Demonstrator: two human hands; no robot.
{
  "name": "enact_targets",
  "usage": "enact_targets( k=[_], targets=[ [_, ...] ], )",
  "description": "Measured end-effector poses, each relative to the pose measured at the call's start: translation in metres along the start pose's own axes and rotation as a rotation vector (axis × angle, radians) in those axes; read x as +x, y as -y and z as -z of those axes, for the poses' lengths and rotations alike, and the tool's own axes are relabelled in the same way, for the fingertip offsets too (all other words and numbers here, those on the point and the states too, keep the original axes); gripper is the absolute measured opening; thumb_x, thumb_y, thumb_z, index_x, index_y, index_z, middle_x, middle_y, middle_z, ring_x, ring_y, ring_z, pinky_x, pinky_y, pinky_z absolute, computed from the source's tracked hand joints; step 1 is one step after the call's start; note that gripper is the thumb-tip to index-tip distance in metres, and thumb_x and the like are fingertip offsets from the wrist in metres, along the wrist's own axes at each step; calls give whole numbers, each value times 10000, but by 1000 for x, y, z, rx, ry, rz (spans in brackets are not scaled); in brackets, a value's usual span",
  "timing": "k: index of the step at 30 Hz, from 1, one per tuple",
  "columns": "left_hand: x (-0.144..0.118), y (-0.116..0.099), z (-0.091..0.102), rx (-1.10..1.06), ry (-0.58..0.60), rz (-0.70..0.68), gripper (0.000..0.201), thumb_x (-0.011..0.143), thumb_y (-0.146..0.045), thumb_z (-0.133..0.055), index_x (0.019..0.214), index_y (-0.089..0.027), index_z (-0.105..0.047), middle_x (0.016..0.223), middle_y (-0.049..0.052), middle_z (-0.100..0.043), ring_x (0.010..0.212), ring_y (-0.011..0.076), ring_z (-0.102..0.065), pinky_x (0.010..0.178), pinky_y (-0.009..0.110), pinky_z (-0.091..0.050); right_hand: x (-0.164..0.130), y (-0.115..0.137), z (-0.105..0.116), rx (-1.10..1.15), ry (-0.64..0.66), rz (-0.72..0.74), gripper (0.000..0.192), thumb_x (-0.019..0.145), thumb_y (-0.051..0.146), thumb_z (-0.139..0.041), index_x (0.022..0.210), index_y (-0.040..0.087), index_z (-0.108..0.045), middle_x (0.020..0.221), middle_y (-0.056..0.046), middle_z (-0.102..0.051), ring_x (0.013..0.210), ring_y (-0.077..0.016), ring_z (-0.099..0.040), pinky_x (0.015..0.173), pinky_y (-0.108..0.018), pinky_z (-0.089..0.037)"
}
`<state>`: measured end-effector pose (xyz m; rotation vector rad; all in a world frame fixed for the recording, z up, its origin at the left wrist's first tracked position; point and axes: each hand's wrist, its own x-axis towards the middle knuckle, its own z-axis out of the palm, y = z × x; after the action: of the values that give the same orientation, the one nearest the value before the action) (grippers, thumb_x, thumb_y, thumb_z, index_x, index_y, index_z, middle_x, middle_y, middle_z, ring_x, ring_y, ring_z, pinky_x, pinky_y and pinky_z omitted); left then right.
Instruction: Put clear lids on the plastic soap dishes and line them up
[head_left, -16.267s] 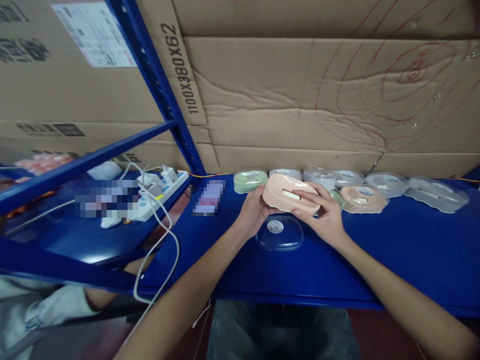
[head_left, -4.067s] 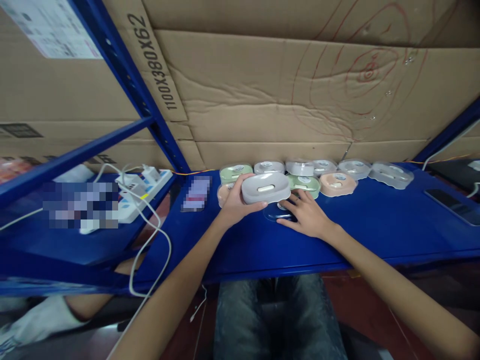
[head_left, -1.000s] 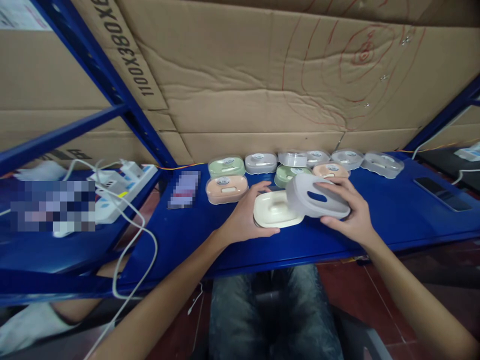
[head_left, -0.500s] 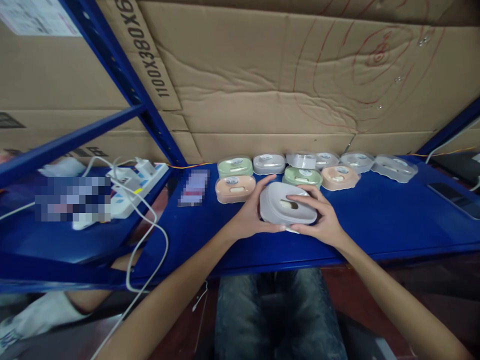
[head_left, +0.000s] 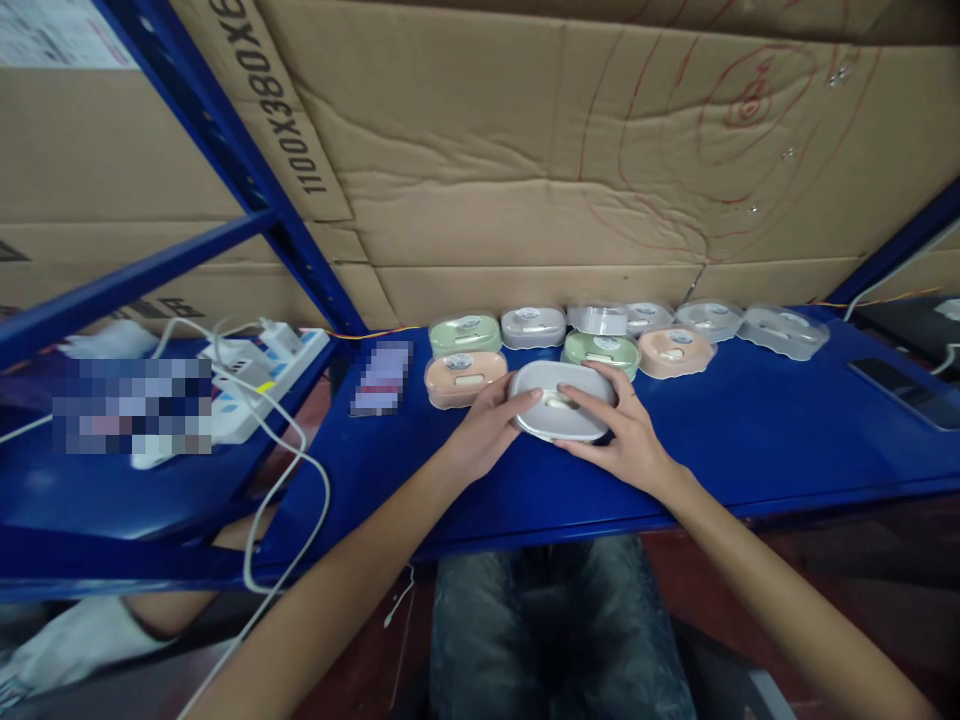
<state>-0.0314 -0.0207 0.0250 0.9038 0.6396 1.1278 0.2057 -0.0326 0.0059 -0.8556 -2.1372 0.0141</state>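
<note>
The person presses a grey soap box [head_left: 561, 413] down on the blue shelf [head_left: 750, 440], near its front edge. The left hand [head_left: 484, 430] and right hand [head_left: 626, 440] grip it from both sides, fingers curled over the top, so it sits steady. The other soap boxes [head_left: 600, 335] stand in rows near the back edge, along the cardboard wall [head_left: 525, 180].

A grey oval soap box [head_left: 561, 412] with a small slot on its top is lying flat on the blue shelf, at the centre of the frame, closed, sitting between both hands.
</note>
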Motion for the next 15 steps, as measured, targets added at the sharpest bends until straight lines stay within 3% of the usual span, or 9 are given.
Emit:
enact_targets(
  k=[7, 10, 15],
  targets=[
    [2, -1, 0, -10, -79, -38, 375, 762, -253, -981, 1090, -168, -818, 1080, 66, -819, 943, 190, -730, 851, 292, -550, -5, 8, -3, -128, -12, 6, 813, 1013, 422, -798, 1732, 402, -421, 1686, -173, -357, 1576, -440, -463, 1241, -685, -522],
    [1, -1, -1, 10, -57, -30, 358, 788, -307, -972, 1079, -157, -826, 1068, 89, -828, 976, 224, -753, 876, 318, -569, -6, 7, -4, -136, -21, 24, 855, 1012, 392, -802, 1751, 426, -373, 1684, -173, -344, 1569, -442, -463, 1229, -685, -534],
    [-3, -5, 0, 44, 39, 45, 419, 887, -427, -914, 1194, -161, -812, 1200, 150, -829, 1223, 346, -756, 1059, 451, -593, -6, 6, -4, -110, -52, 21, 875, 1000, 382, -820, 1751, 438, -373, 1662, -168, -360, 1550, -434, -486, 1198, -675, -562]
  ],
)
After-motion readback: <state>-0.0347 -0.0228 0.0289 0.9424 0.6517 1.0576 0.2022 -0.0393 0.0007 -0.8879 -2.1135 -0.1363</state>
